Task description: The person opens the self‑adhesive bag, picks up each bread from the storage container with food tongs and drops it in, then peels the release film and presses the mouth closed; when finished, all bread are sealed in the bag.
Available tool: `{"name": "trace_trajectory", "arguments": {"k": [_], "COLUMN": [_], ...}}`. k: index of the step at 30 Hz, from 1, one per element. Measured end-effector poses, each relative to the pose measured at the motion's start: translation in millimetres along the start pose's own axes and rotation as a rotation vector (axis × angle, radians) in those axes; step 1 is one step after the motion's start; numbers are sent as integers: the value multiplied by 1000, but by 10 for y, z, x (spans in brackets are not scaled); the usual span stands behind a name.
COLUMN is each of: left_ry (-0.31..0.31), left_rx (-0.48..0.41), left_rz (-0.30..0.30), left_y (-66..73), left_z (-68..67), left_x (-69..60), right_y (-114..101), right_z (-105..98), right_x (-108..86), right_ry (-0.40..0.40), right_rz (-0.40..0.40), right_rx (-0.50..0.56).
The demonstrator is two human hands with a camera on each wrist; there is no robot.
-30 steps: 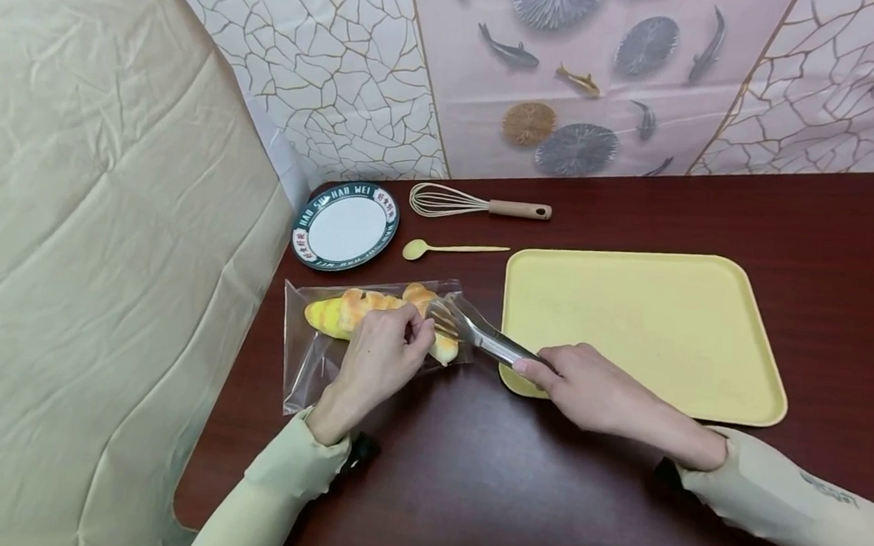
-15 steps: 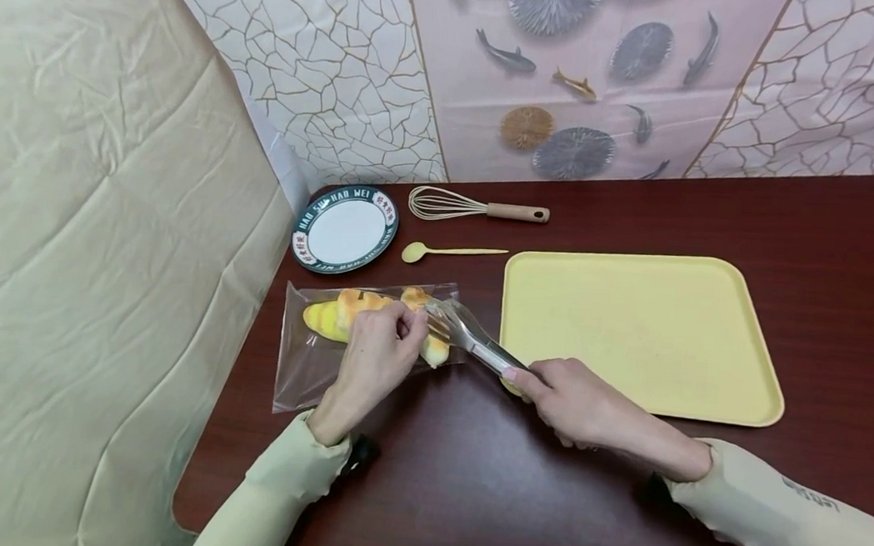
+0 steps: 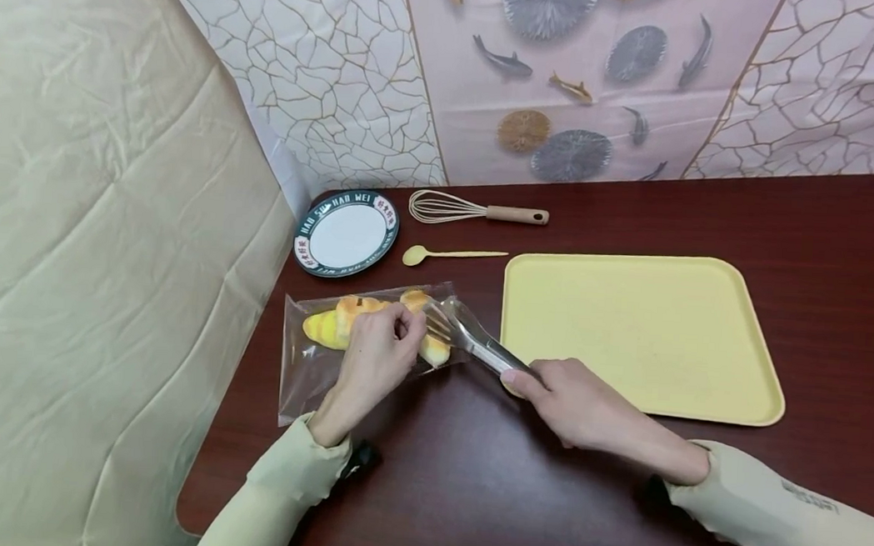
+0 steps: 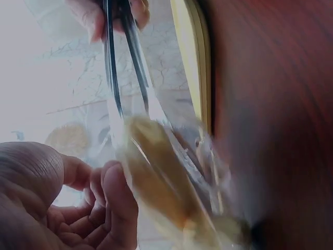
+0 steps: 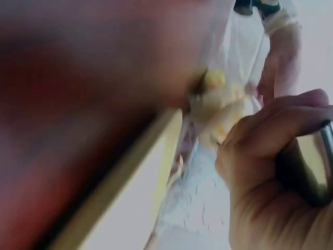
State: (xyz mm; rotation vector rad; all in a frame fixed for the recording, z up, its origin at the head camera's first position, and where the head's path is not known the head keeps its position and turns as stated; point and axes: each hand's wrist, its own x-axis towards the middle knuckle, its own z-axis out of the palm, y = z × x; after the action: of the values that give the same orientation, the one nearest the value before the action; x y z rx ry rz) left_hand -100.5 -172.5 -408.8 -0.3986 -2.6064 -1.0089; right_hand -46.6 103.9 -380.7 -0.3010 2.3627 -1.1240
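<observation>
A clear plastic bag (image 3: 298, 381) lies on the table with several bread pieces in it, among them a yellow one (image 3: 322, 329) and a browned roll (image 3: 435, 353). My left hand (image 3: 380, 345) is over the bag, its thumb and forefinger pinching the plastic near the mouth. Metal tongs (image 3: 494, 353), gripped by the handle in my right hand (image 3: 583, 403), reach into that mouth from the right. In the left wrist view the tongs' two arms stand apart and end at a bread piece (image 4: 161, 177); whether they clamp it is unclear. My left hand hides the middle bread.
A yellow tray (image 3: 643, 336) lies to the right, its near-left corner below the tongs and right hand. Behind the bag are a yellow spoon (image 3: 456, 255), a whisk (image 3: 478, 210) and a green-rimmed plate (image 3: 348, 232). Curtains border the table at the left and back.
My right hand and the tongs have shifted slightly left and toward me. The left hand keeps its pinch on the bag, with hardly any movement.
</observation>
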Motion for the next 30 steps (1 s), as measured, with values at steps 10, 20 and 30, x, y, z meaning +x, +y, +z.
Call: {"name": "trace_trajectory", "arguments": {"k": [10,20,30], "left_ry": [-2,-117,-25], "left_rx": [91,100,93], "left_rz": [12,132,121], "left_y": [76,-502,-400], "left_z": [-121,85,82], "left_x": [26,-11,9], "right_y": [149,227,119], "right_z": [-240,-190,-109], "right_x": [62,173,158], "right_ry": [48,191,179], "right_rz": [-251,-376,-292], "right_rx": [-304,-589,-448]}}
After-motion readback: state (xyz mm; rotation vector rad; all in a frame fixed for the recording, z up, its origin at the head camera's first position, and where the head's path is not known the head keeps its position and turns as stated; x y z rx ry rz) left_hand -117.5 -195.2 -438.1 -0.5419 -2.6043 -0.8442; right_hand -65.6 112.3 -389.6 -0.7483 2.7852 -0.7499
